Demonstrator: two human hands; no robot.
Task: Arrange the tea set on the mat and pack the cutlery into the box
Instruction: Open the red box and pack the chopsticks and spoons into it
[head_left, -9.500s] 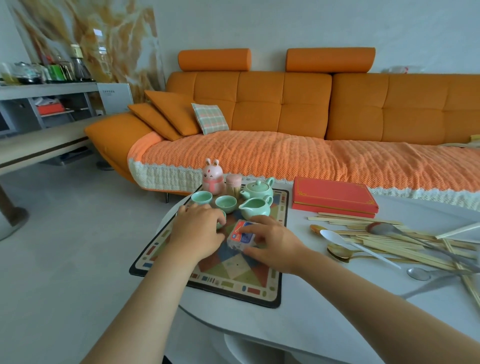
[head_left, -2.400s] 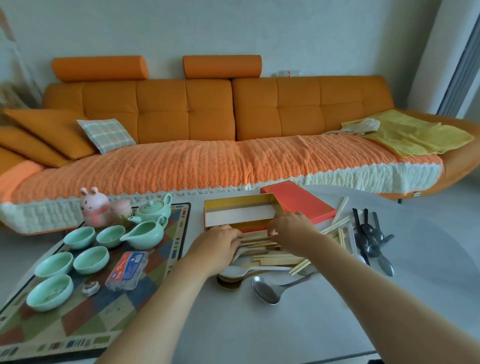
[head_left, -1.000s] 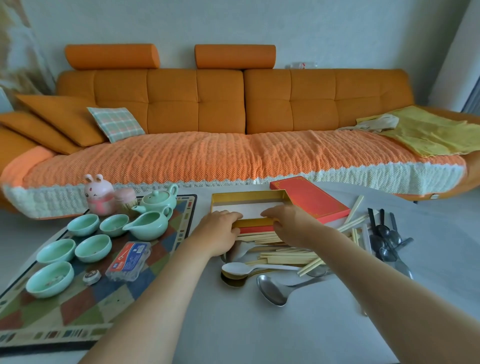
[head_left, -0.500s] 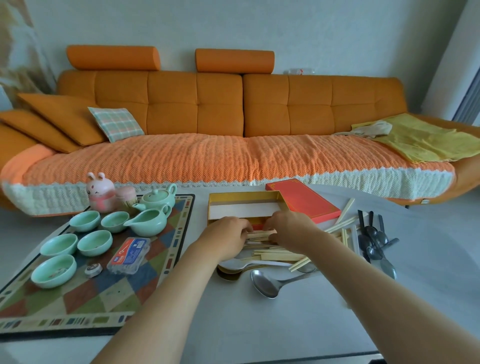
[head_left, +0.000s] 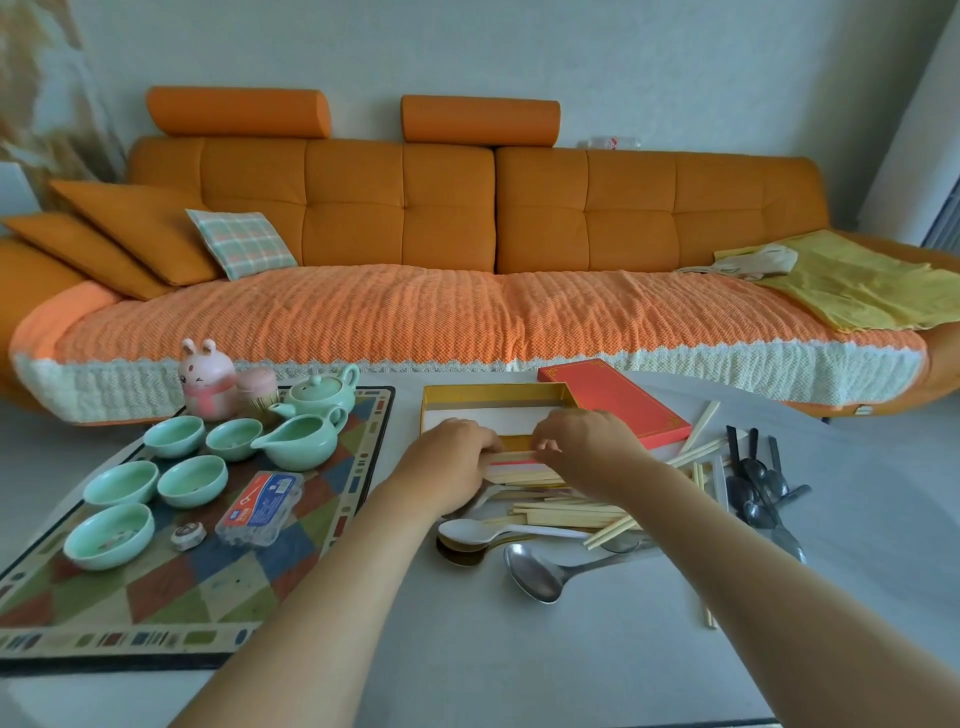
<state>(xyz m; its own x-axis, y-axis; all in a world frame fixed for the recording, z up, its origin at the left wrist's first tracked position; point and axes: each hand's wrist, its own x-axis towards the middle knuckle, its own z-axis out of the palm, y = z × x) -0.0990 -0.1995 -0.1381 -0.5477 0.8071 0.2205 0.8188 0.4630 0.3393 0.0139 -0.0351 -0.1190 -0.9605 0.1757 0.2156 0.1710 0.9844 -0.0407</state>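
Observation:
On the patterned mat (head_left: 171, 587) stand a green teapot (head_left: 319, 391), a green pitcher (head_left: 301, 441) and several green cups (head_left: 192, 480). An open box (head_left: 496, 402) with a gold rim and white floor sits at the table's far middle, its red lid (head_left: 618, 402) beside it on the right. My left hand (head_left: 449, 462) and my right hand (head_left: 587, 449) together grip a bundle of wooden chopsticks (head_left: 514, 458) at the box's near edge. More chopsticks (head_left: 566, 512) and spoons (head_left: 498, 532) lie in a heap below my hands.
A pink rabbit figure (head_left: 205, 379) and a toothpick jar (head_left: 258, 388) stand at the mat's far edge. A clear plastic pack (head_left: 260, 509) lies on the mat. Dark spoons (head_left: 758, 478) lie at the right. An orange sofa (head_left: 467, 249) runs behind the table.
Both hands have closed on a bundle of chopsticks and lifted it slightly toward the box's near edge. The camera view shifted a little.

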